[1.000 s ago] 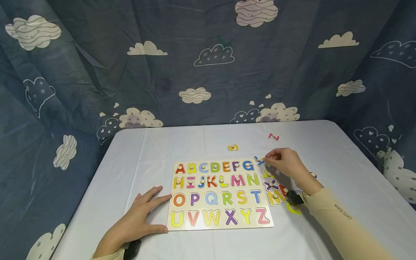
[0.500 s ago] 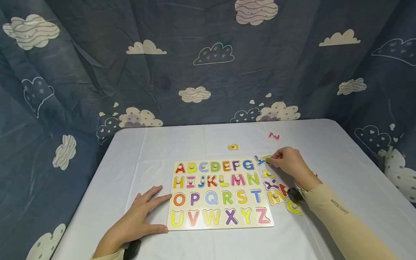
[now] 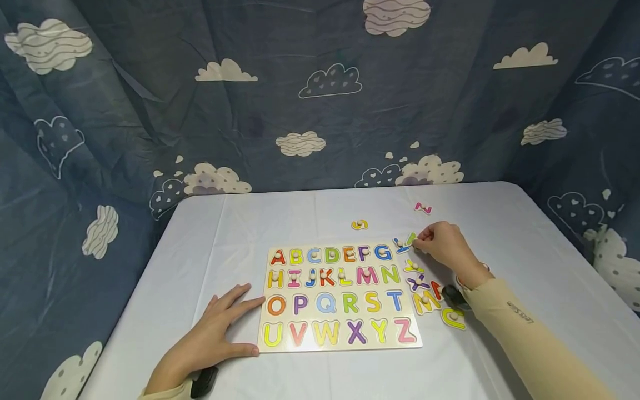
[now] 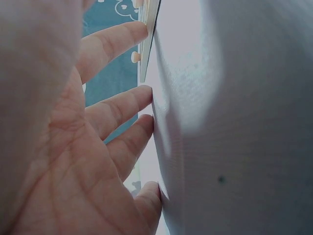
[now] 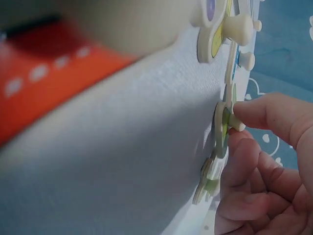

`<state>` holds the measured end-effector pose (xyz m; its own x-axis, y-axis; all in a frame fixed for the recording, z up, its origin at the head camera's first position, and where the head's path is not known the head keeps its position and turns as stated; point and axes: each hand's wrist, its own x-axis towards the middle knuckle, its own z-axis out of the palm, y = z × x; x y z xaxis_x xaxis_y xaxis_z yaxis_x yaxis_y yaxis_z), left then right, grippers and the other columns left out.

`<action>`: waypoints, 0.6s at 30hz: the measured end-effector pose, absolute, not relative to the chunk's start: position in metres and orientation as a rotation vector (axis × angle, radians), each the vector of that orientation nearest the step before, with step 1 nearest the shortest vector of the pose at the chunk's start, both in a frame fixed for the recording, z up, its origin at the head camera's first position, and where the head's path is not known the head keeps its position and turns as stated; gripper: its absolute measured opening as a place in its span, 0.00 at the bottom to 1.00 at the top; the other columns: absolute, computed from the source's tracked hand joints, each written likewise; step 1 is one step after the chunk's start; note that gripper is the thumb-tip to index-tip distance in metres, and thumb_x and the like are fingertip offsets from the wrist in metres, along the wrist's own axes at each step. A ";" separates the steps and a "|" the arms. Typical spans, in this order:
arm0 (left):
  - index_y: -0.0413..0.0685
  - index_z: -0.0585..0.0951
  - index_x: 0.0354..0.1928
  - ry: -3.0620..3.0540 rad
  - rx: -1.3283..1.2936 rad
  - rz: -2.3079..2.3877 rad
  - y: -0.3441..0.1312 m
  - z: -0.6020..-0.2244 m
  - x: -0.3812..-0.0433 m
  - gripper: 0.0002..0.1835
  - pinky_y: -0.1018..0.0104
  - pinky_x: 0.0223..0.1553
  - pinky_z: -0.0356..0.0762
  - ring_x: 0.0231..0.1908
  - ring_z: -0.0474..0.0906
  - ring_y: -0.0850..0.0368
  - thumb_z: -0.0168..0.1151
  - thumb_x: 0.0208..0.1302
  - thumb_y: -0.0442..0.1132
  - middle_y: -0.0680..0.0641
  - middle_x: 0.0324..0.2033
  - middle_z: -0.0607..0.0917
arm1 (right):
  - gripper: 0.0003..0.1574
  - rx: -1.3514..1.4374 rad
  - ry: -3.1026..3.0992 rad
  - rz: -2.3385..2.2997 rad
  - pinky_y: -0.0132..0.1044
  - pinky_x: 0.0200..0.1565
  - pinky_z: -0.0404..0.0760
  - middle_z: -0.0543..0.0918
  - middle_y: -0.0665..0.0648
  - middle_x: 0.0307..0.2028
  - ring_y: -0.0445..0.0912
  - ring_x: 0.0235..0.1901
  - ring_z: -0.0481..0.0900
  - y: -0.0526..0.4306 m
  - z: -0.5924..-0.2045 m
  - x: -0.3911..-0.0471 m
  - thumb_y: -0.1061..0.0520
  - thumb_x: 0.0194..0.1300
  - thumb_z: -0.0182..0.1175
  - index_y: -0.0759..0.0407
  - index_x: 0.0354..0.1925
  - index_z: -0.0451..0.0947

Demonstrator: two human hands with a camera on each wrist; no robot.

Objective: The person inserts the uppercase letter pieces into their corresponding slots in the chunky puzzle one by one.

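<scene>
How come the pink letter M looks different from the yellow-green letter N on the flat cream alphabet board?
Colour: the pink letter M is pink, while the yellow-green letter N is yellow-green.
Knob: M has a small pale knob sticking up; N has none.
Width: M is wider than N.
Both sit side by side in the second row of the flat cream alphabet board.

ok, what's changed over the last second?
The right hand shifted slightly right, away from the blue piece. A green piece, not visible at first, now shows in its pinch, turned since half a second ago; when the grip began isn't clear. The left hand stays at the left edge of the board; board and blue piece look unmoved.
</scene>
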<state>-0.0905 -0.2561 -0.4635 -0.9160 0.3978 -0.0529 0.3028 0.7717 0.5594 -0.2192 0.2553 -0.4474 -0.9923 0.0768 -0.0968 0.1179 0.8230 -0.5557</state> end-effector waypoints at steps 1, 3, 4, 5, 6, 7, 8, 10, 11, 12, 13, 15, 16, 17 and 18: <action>0.69 0.77 0.75 2.797 0.558 0.839 -0.256 -0.464 -0.091 0.52 0.23 0.80 0.43 0.83 0.56 0.34 0.85 0.43 0.65 0.43 0.81 0.66 | 0.15 0.159 2.931 -0.908 0.36 0.36 0.76 0.82 0.59 0.32 0.51 0.36 0.76 0.255 -0.447 -0.219 0.53 0.69 0.72 0.66 0.41 0.85; 0.69 0.77 0.75 2.797 0.558 0.838 -0.256 -0.464 -0.090 0.51 0.23 0.80 0.43 0.83 0.56 0.34 0.85 0.44 0.65 0.43 0.82 0.66 | 0.15 0.157 2.939 -0.909 0.35 0.35 0.76 0.82 0.59 0.32 0.51 0.35 0.76 0.256 -0.445 -0.218 0.54 0.70 0.72 0.66 0.41 0.84; 0.69 0.77 0.75 2.798 0.559 0.837 -0.256 -0.464 -0.090 0.51 0.23 0.80 0.43 0.83 0.56 0.34 0.85 0.44 0.65 0.43 0.81 0.66 | 0.15 0.155 2.943 -0.908 0.35 0.35 0.76 0.82 0.59 0.31 0.51 0.35 0.76 0.256 -0.444 -0.218 0.54 0.70 0.72 0.66 0.41 0.84; 0.69 0.77 0.75 2.798 0.560 0.838 -0.256 -0.464 -0.090 0.51 0.23 0.80 0.43 0.83 0.56 0.34 0.85 0.44 0.65 0.43 0.81 0.66 | 0.15 0.150 2.946 -0.910 0.35 0.34 0.76 0.82 0.59 0.31 0.50 0.35 0.76 0.257 -0.443 -0.217 0.53 0.70 0.71 0.66 0.41 0.84; 0.69 0.78 0.75 2.797 0.554 0.839 -0.256 -0.464 -0.090 0.51 0.23 0.81 0.43 0.83 0.56 0.34 0.85 0.44 0.64 0.43 0.82 0.66 | 0.15 0.145 2.947 -0.911 0.35 0.33 0.75 0.82 0.59 0.31 0.50 0.34 0.76 0.257 -0.442 -0.216 0.53 0.70 0.71 0.66 0.41 0.84; 0.69 0.78 0.75 2.796 0.549 0.840 -0.256 -0.464 -0.090 0.51 0.23 0.81 0.42 0.83 0.56 0.34 0.85 0.44 0.64 0.43 0.82 0.66 | 0.15 0.136 2.948 -0.914 0.35 0.33 0.75 0.82 0.59 0.31 0.50 0.34 0.76 0.257 -0.441 -0.215 0.53 0.70 0.71 0.66 0.41 0.84; 0.69 0.78 0.75 2.797 0.550 0.839 -0.256 -0.464 -0.090 0.51 0.23 0.81 0.43 0.83 0.56 0.34 0.85 0.44 0.65 0.43 0.82 0.66 | 0.15 0.126 2.949 -0.915 0.34 0.32 0.75 0.82 0.59 0.31 0.50 0.34 0.76 0.257 -0.440 -0.214 0.53 0.70 0.71 0.66 0.42 0.84; 0.69 0.78 0.74 2.802 0.559 0.842 -0.256 -0.464 -0.090 0.51 0.23 0.80 0.43 0.83 0.56 0.34 0.85 0.44 0.65 0.43 0.81 0.66 | 0.16 0.113 2.937 -0.931 0.34 0.32 0.75 0.82 0.58 0.32 0.49 0.34 0.76 0.257 -0.437 -0.211 0.53 0.69 0.71 0.66 0.42 0.84; 0.68 0.78 0.74 2.804 0.562 0.844 -0.256 -0.464 -0.090 0.51 0.22 0.80 0.43 0.83 0.57 0.34 0.85 0.44 0.64 0.43 0.81 0.67 | 0.16 0.102 2.933 -0.936 0.33 0.31 0.75 0.82 0.58 0.32 0.49 0.34 0.76 0.256 -0.436 -0.209 0.52 0.69 0.72 0.66 0.42 0.84; 0.68 0.78 0.74 2.806 0.565 0.844 -0.256 -0.464 -0.090 0.51 0.22 0.80 0.43 0.83 0.57 0.34 0.85 0.44 0.64 0.43 0.81 0.67 | 0.16 0.090 2.930 -0.937 0.33 0.31 0.75 0.83 0.58 0.32 0.49 0.34 0.76 0.256 -0.435 -0.207 0.52 0.69 0.72 0.66 0.43 0.85; 0.68 0.78 0.74 2.810 0.575 0.843 -0.256 -0.464 -0.090 0.51 0.22 0.80 0.44 0.83 0.57 0.34 0.85 0.44 0.65 0.42 0.81 0.67 | 0.17 0.077 2.925 -0.941 0.33 0.30 0.75 0.83 0.58 0.32 0.49 0.34 0.76 0.256 -0.434 -0.205 0.52 0.69 0.72 0.66 0.43 0.85; 0.68 0.78 0.74 2.813 0.583 0.843 -0.257 -0.463 -0.090 0.51 0.22 0.80 0.44 0.82 0.58 0.33 0.85 0.44 0.65 0.42 0.81 0.67 | 0.17 0.056 2.912 -0.951 0.32 0.30 0.75 0.83 0.57 0.32 0.48 0.34 0.76 0.254 -0.431 -0.200 0.51 0.68 0.72 0.65 0.43 0.85; 0.68 0.78 0.74 2.812 0.581 0.841 -0.257 -0.463 -0.090 0.51 0.22 0.80 0.44 0.82 0.58 0.33 0.85 0.44 0.65 0.42 0.81 0.67 | 0.16 0.043 2.908 -0.949 0.32 0.30 0.75 0.83 0.57 0.32 0.48 0.34 0.76 0.253 -0.431 -0.198 0.51 0.68 0.72 0.65 0.42 0.86; 0.68 0.78 0.74 2.811 0.580 0.839 -0.256 -0.463 -0.090 0.51 0.22 0.80 0.44 0.83 0.57 0.33 0.85 0.44 0.65 0.42 0.81 0.67 | 0.16 0.024 2.904 -0.945 0.32 0.30 0.75 0.83 0.56 0.31 0.48 0.34 0.75 0.252 -0.430 -0.195 0.51 0.68 0.72 0.64 0.42 0.86; 0.68 0.78 0.74 2.811 0.579 0.837 -0.256 -0.463 -0.090 0.51 0.22 0.80 0.44 0.83 0.57 0.33 0.85 0.44 0.65 0.42 0.81 0.67 | 0.16 0.007 2.897 -0.941 0.32 0.30 0.74 0.83 0.56 0.31 0.48 0.34 0.75 0.251 -0.429 -0.193 0.51 0.68 0.72 0.64 0.42 0.86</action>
<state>-0.0901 -0.2562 -0.4627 -0.9137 0.4049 -0.0349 0.3198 0.7695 0.5528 -0.1929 0.2505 -0.4290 -0.9954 -0.0250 -0.0923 0.0340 0.8093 -0.5863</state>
